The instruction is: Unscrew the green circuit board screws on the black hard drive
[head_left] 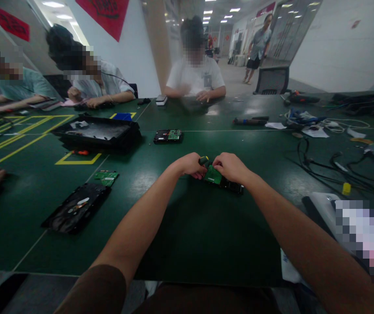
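Two hands: I see both meeting over one drive (223, 180) at mid-table.
Left hand (191, 165): closed round a screwdriver (203, 160), its yellow-black handle poking out.
Right hand (231, 167): closed on the drive's green board, pressing it down.
Drive: flat on the green table (206, 231), touching both hands.
Left of me: an opened drive (76, 207), a loose board (106, 176), a black tray (97, 133).
Right: cables (331, 163).
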### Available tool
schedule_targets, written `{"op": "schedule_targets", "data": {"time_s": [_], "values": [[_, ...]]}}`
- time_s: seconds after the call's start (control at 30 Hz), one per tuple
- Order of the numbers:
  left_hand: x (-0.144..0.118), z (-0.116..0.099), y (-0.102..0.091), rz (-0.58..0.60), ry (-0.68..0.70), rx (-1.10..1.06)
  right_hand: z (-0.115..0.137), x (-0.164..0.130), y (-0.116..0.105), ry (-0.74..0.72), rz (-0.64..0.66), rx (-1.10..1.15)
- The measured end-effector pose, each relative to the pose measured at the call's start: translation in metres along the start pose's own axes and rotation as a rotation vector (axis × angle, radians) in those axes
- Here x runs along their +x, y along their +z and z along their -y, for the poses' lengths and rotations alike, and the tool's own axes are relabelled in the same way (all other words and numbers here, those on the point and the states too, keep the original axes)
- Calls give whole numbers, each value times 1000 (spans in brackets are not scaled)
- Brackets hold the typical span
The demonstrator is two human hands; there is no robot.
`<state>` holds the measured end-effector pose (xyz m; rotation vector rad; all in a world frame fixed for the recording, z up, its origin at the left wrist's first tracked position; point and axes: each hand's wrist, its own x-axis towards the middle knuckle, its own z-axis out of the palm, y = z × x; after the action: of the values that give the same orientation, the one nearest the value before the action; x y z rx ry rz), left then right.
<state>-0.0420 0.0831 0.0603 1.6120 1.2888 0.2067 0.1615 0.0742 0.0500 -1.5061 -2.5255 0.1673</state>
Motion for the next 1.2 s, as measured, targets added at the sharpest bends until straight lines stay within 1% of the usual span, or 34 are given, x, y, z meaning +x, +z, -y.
{"op": "schedule_targets", "data": {"time_s": [0.17, 0.37, 0.5, 0.63, 0.73, 0.83, 0.9, 1.0, 1.2], "values": [[-1, -2, 0, -2, -16, 1, 1, -3, 0, -2, 3, 1], [0, -1, -1, 12, 7, 4, 3, -5, -2, -6, 0, 0], [0, -1, -1, 16, 9, 3, 0, -5, -1, -17, -5, 2], [0, 0, -1, 11, 11, 5, -7, -4, -8, -40, -56, 9], [0, 0, 0, 6, 18, 16, -13, -4, -14, -31, -96, 24], [1, 1, 0, 7, 25, 19, -18, -3, -16, -40, -86, 53], [1, 1, 0, 10, 23, 13, -20, 0, -16, -20, -80, 45], [1, 1, -1, 16, 9, 12, -23, 5, -15, 18, -50, -7], [0, -1, 0, 3, 11, 30, -21, 17, -12, -10, 36, -92]]}}
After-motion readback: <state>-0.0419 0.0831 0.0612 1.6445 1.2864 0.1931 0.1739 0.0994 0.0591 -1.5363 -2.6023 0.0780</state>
